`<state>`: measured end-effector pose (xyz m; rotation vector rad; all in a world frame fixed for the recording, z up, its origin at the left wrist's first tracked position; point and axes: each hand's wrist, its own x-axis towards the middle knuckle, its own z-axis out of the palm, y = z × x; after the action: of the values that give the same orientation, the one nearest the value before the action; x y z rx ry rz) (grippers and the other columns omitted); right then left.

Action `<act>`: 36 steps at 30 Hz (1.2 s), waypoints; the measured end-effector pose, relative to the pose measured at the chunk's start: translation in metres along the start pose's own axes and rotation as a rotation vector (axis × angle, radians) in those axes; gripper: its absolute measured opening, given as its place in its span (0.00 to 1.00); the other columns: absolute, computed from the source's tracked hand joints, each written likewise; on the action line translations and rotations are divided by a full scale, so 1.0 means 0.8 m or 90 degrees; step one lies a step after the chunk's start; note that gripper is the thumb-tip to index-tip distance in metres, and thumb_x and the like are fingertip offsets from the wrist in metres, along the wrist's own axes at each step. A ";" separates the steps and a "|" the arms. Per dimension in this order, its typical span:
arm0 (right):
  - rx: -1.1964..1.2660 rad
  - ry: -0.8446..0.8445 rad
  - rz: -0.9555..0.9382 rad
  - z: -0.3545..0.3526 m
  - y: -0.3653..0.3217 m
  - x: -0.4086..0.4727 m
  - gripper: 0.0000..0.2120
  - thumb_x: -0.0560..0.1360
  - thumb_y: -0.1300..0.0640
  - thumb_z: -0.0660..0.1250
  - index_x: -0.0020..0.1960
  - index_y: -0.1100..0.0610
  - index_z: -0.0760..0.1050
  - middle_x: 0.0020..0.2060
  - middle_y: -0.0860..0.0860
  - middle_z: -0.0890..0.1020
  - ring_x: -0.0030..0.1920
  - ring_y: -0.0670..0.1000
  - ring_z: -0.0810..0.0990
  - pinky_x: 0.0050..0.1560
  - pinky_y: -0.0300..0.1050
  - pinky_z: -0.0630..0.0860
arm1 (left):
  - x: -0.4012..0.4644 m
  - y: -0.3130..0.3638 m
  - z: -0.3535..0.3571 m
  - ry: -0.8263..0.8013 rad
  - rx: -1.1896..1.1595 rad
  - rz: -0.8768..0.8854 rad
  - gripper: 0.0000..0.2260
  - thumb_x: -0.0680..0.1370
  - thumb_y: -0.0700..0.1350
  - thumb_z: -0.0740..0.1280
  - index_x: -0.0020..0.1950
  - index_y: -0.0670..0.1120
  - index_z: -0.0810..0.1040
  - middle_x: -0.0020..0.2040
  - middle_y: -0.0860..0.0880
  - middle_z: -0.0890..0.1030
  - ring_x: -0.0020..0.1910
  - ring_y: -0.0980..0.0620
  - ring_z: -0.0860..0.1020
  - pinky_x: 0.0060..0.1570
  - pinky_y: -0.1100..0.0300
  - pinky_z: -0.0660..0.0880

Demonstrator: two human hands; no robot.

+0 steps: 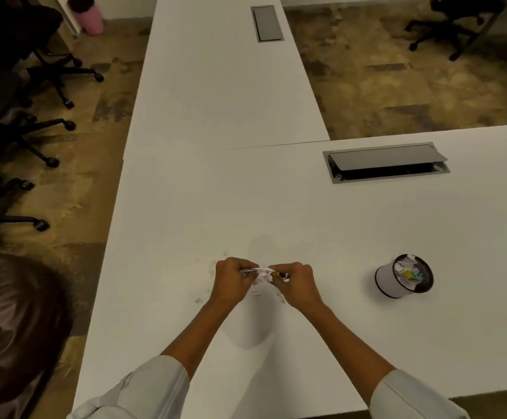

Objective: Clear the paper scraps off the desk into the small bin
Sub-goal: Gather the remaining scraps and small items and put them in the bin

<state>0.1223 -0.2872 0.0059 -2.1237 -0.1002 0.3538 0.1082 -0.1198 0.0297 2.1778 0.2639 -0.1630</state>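
Gathering: left hand (pixel 231 278) and right hand (pixel 297 282), forearms converging, knuckles up, fingers curled and pinching a bunch of paper scraps (pixel 263 275) between them just above the white desk (pixel 185 222). Small bin (pixel 403 276) (already holding scraps) stands well to the right.

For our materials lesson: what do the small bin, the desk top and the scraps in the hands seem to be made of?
Small bin: probably black wire mesh inside a smooth white sleeve; the mesh pattern shows at the rim.
Desk: smooth matte white, likely laminate; an even, dull surface.
Paper scraps: thin crumpled paper, mostly white with colored bits, bunched between the left hand and right hand.
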 end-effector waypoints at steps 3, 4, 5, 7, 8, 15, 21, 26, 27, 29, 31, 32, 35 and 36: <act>0.014 0.059 0.017 -0.063 0.009 -0.013 0.05 0.72 0.56 0.73 0.48 0.51 0.86 0.33 0.52 0.86 0.29 0.46 0.83 0.30 0.27 0.74 | 0.016 0.052 0.031 -0.032 -0.026 0.049 0.06 0.71 0.38 0.73 0.47 0.42 0.86 0.44 0.44 0.87 0.39 0.57 0.81 0.37 0.80 0.70; 0.004 0.082 0.026 -0.086 0.013 -0.017 0.05 0.72 0.55 0.73 0.48 0.52 0.86 0.33 0.52 0.86 0.29 0.47 0.83 0.30 0.26 0.73 | 0.021 0.070 0.043 -0.044 -0.032 0.063 0.06 0.71 0.38 0.73 0.47 0.42 0.86 0.44 0.44 0.87 0.38 0.57 0.80 0.37 0.80 0.70; -0.010 0.104 0.033 -0.108 0.018 -0.021 0.05 0.72 0.55 0.73 0.48 0.53 0.86 0.35 0.51 0.87 0.31 0.47 0.84 0.31 0.24 0.72 | 0.025 0.087 0.056 -0.056 -0.036 0.077 0.06 0.71 0.38 0.73 0.47 0.42 0.86 0.43 0.44 0.87 0.38 0.57 0.80 0.36 0.80 0.70; -0.036 0.151 0.043 -0.151 0.028 -0.027 0.06 0.72 0.56 0.73 0.48 0.54 0.85 0.37 0.50 0.87 0.35 0.47 0.84 0.34 0.23 0.71 | 0.034 0.124 0.084 -0.083 -0.044 0.102 0.06 0.71 0.38 0.73 0.47 0.42 0.86 0.43 0.44 0.87 0.39 0.56 0.80 0.36 0.80 0.70; -0.045 0.179 0.049 -0.172 0.034 -0.030 0.06 0.72 0.56 0.73 0.49 0.54 0.85 0.37 0.50 0.87 0.36 0.47 0.83 0.35 0.23 0.71 | 0.037 0.143 0.099 -0.096 -0.048 0.115 0.06 0.71 0.39 0.73 0.47 0.42 0.86 0.43 0.44 0.87 0.39 0.55 0.80 0.36 0.79 0.70; -0.071 0.399 0.136 -0.282 0.106 -0.047 0.04 0.72 0.55 0.73 0.45 0.53 0.86 0.34 0.51 0.86 0.34 0.47 0.81 0.37 0.36 0.75 | 0.048 0.257 0.224 -0.181 -0.073 0.161 0.06 0.72 0.38 0.71 0.47 0.40 0.86 0.42 0.42 0.86 0.39 0.51 0.81 0.37 0.73 0.73; -0.067 0.407 0.218 -0.295 0.166 -0.049 0.05 0.70 0.63 0.74 0.46 0.59 0.85 0.43 0.55 0.86 0.43 0.51 0.82 0.43 0.37 0.76 | 0.048 0.266 0.303 -0.203 -0.030 0.119 0.07 0.74 0.38 0.70 0.49 0.37 0.84 0.49 0.40 0.84 0.48 0.46 0.82 0.44 0.67 0.76; -0.128 0.361 0.281 -0.293 0.173 -0.046 0.03 0.70 0.56 0.74 0.43 0.51 0.85 0.35 0.48 0.86 0.34 0.49 0.82 0.35 0.45 0.81 | 0.051 0.256 0.322 -0.213 0.039 0.115 0.07 0.76 0.39 0.67 0.51 0.38 0.81 0.51 0.43 0.80 0.45 0.53 0.77 0.42 0.69 0.71; -0.143 0.358 0.288 -0.293 0.174 -0.046 0.02 0.70 0.56 0.74 0.41 0.50 0.85 0.33 0.48 0.86 0.33 0.50 0.82 0.34 0.46 0.81 | 0.051 0.255 0.323 -0.217 0.054 0.122 0.06 0.76 0.39 0.67 0.51 0.39 0.81 0.51 0.44 0.81 0.44 0.53 0.77 0.42 0.67 0.73; -0.145 0.348 0.280 -0.295 0.174 -0.048 0.02 0.69 0.57 0.74 0.39 0.51 0.84 0.31 0.48 0.85 0.32 0.50 0.82 0.34 0.48 0.81 | 0.050 0.253 0.325 -0.228 0.102 0.148 0.07 0.76 0.40 0.67 0.50 0.41 0.83 0.48 0.44 0.82 0.44 0.50 0.79 0.41 0.61 0.74; -0.129 0.323 0.264 -0.297 0.175 -0.050 0.03 0.68 0.59 0.74 0.40 0.52 0.83 0.32 0.49 0.85 0.33 0.51 0.82 0.37 0.49 0.82 | 0.046 0.251 0.328 -0.224 0.158 0.180 0.08 0.77 0.41 0.66 0.52 0.44 0.84 0.48 0.44 0.81 0.46 0.47 0.79 0.41 0.61 0.72; -0.122 0.309 0.256 -0.299 0.175 -0.052 0.05 0.67 0.60 0.74 0.42 0.53 0.83 0.34 0.50 0.85 0.34 0.50 0.83 0.40 0.48 0.82 | 0.044 0.250 0.328 -0.214 0.171 0.187 0.09 0.77 0.43 0.66 0.53 0.45 0.84 0.48 0.43 0.80 0.47 0.47 0.78 0.42 0.62 0.70; -0.137 0.264 0.229 -0.307 0.176 -0.062 0.10 0.68 0.58 0.74 0.49 0.53 0.83 0.38 0.49 0.86 0.36 0.46 0.83 0.45 0.43 0.82 | 0.042 0.249 0.330 -0.224 0.177 0.181 0.08 0.77 0.42 0.66 0.51 0.44 0.84 0.46 0.42 0.81 0.46 0.46 0.79 0.40 0.62 0.68; -0.133 0.246 0.214 -0.309 0.175 -0.066 0.11 0.69 0.58 0.74 0.51 0.53 0.82 0.40 0.49 0.87 0.37 0.45 0.84 0.46 0.41 0.82 | 0.042 0.250 0.330 -0.243 0.178 0.174 0.08 0.76 0.40 0.66 0.49 0.42 0.85 0.45 0.41 0.83 0.43 0.45 0.81 0.39 0.62 0.69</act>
<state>0.1345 -0.5752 0.0266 -2.3787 0.4657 0.1242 0.1852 -0.4437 0.0270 2.3739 -0.2877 -0.4760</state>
